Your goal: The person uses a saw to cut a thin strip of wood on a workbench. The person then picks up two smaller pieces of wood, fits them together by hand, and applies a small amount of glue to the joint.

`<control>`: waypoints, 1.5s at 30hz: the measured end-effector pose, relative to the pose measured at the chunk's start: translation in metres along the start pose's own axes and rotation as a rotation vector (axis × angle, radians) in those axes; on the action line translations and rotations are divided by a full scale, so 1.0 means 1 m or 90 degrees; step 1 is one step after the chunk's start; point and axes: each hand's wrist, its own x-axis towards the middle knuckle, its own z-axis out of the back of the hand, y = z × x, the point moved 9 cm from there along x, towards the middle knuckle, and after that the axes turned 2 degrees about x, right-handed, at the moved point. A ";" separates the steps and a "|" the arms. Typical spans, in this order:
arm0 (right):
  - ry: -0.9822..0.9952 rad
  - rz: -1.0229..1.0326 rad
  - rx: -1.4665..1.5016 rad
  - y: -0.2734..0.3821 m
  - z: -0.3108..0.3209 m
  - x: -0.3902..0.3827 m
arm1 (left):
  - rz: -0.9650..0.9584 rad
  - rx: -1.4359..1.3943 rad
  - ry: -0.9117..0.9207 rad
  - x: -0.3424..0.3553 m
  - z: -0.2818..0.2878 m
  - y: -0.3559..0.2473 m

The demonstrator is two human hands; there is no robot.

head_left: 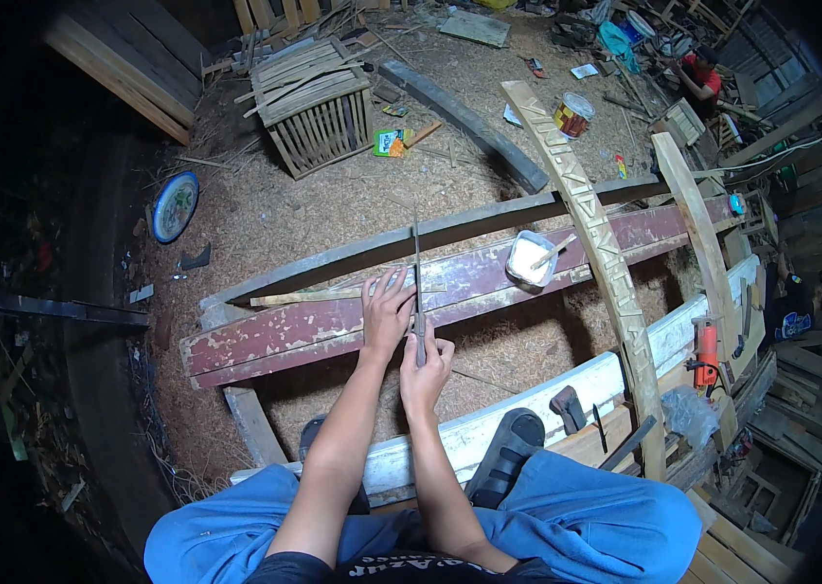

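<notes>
My left hand (387,311) lies with fingers spread and slightly bent over a thin wooden strip (304,296) on the peeling maroon plank (265,348). My right hand (426,358), just right of it, is closed round the handle of a long narrow blade (416,243), pointing away from me across the strip. A white tub (518,258) with a light stick in it sits on the plank to the right.
A carved board (601,253) and a plain board (698,224) cross the planks at right. Near me are a white beam (469,433), a red power tool (706,346) and dark tools. A slatted crate (314,127) stands beyond. Two people (701,83) (790,311) are at right.
</notes>
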 end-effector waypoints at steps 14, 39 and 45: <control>0.004 -0.012 -0.011 0.002 0.003 -0.003 | 0.009 -0.013 -0.006 -0.001 0.000 -0.001; 0.019 0.012 -0.031 0.005 0.004 0.000 | 0.001 0.001 -0.005 -0.002 0.001 -0.003; 0.017 0.006 -0.007 0.008 0.000 0.010 | -0.005 0.006 -0.010 0.000 0.001 -0.004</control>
